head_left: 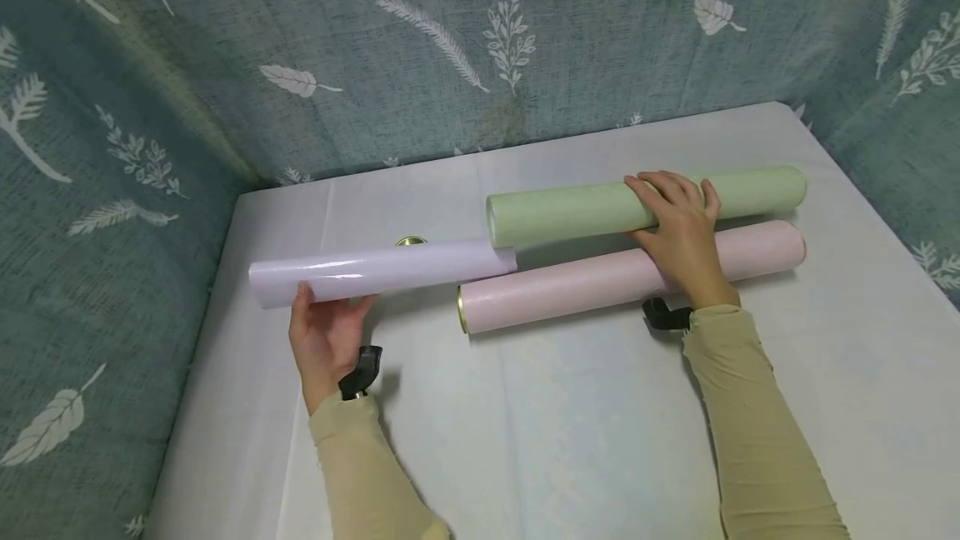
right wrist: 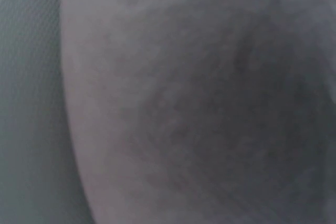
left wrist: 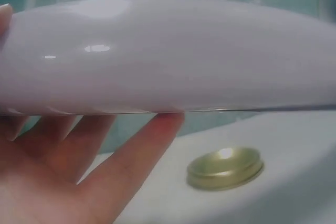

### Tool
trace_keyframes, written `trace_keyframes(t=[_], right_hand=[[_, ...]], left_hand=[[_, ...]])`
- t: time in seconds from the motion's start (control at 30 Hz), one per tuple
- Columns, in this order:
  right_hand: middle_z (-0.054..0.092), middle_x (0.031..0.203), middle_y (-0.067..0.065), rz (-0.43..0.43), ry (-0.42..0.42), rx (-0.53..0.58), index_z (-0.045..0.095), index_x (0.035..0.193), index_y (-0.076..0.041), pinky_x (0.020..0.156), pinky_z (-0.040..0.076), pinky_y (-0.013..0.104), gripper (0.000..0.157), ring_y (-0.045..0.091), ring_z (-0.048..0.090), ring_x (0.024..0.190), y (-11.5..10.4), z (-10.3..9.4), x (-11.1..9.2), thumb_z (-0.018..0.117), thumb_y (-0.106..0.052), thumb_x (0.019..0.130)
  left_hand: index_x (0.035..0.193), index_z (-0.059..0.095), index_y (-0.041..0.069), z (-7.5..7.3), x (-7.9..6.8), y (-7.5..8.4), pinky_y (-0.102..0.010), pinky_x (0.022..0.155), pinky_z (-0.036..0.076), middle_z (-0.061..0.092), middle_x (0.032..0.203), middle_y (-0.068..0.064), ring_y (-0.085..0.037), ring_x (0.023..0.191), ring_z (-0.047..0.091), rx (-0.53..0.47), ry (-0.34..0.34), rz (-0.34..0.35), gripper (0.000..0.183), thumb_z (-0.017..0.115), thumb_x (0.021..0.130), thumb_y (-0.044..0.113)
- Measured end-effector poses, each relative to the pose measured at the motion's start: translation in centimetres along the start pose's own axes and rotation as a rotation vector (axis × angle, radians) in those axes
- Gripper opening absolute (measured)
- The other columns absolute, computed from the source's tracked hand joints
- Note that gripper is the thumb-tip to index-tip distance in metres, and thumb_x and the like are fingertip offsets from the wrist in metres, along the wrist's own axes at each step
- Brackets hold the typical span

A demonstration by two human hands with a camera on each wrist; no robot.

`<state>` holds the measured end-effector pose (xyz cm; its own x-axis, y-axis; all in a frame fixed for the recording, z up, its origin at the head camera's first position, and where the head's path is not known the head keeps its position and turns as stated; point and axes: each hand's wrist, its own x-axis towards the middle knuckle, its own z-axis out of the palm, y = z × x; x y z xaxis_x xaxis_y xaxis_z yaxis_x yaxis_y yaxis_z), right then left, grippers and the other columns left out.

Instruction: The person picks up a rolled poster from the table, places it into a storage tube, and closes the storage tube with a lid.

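First tube (head_left: 390,268) in the left hand (head_left: 327,338), lid (head_left: 411,240) on the table (head_left: 480,440) beyond that hand and to its right, second tube (head_left: 566,211) in the right hand (head_left: 681,244), third tube (head_left: 558,298) crossing beneath the right hand to both sides, curtain (head_left: 450,48) behind both hands

no txt, labels, brands, nos. or signs legible in head, l wrist or r wrist cams; lilac tube (head_left: 405,267), green tube (head_left: 562,213), pink tube (head_left: 555,300) & gold lid (left wrist: 224,170) show no readable marks.
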<state>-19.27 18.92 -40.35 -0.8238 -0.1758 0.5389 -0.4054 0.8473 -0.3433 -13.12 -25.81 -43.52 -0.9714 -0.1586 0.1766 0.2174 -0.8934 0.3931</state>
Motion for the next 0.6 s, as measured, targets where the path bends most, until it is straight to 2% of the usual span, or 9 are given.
trace_keyframes(t=[0.27, 0.47, 0.6], right_hand=[[0.045, 0.129, 0.002, -0.002, -0.008, -0.003, 0.048, 0.129, -0.023, 0.102, 0.002, 0.052, 0.075, 0.023, 0.031, 0.124, -0.2, 0.2, 0.0, 0.081, -0.014, 0.063], [0.046, 0.129, 0.002, -0.002, 0.003, -0.006, 0.048, 0.129, -0.023, 0.102, 0.002, 0.052, 0.074, 0.023, 0.031, 0.123, -0.1, 0.2, 0.1, 0.081, -0.015, 0.063], [0.046, 0.128, 0.002, -0.007, 0.007, -0.005, 0.049, 0.128, -0.023, 0.102, 0.002, 0.052, 0.074, 0.024, 0.032, 0.123, 0.0, 0.1, 0.0, 0.082, -0.013, 0.062]], left_hand=[[0.121, 0.035, 0.009, -0.6, -0.3, 1.0, -0.061, 0.095, 0.022, 0.041, 0.117, -0.012, -0.029, 0.114, 0.037, -0.001, 0.022, 0.01, 0.037, 0.049, 0.088, 0.012], [0.12, 0.038, 0.008, -0.9, -0.2, 1.2, -0.062, 0.093, 0.024, 0.043, 0.115, -0.011, -0.029, 0.111, 0.039, -0.025, 0.045, 0.055, 0.036, 0.05, 0.086, 0.009], [0.124, 0.036, 0.009, -1.1, -0.5, 1.3, -0.062, 0.093, 0.024, 0.042, 0.117, -0.012, -0.029, 0.111, 0.04, -0.003, 0.068, 0.079, 0.04, 0.051, 0.087, 0.011]])
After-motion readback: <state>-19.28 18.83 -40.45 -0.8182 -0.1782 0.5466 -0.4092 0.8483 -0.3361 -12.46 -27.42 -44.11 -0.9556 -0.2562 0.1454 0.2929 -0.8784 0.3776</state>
